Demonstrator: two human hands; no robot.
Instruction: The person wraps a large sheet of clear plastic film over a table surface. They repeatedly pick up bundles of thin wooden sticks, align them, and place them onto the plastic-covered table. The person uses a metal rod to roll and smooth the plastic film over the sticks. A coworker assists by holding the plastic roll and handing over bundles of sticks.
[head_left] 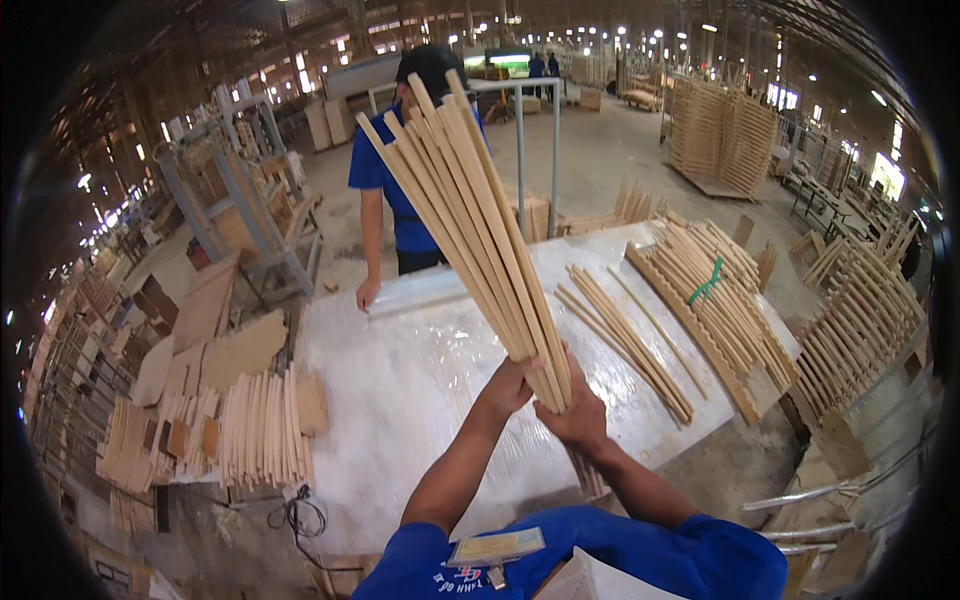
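Note:
A bundle of long, pale wooden sticks (478, 225) rises at a slant from my hands, its far ends fanned out toward the upper left. My left hand (508, 385) is closed around the left side of the bundle near its lower part. Just beside it, slightly lower, my right hand (576, 408) wraps the right side. Some stick ends show below the hands. Under the bundle is a white table (390, 420) with shiny clear film on it. To the right of my hands, several loose sticks (630, 345) lie on the tabletop.
A green-tied stick bundle (735, 310) lies at the right beside a scalloped wooden strip (700, 335). Across the table, a person in blue (410, 195) rests a hand on its edge. Stacked wooden pieces (265, 430) and a black cable (298, 515) are at the left.

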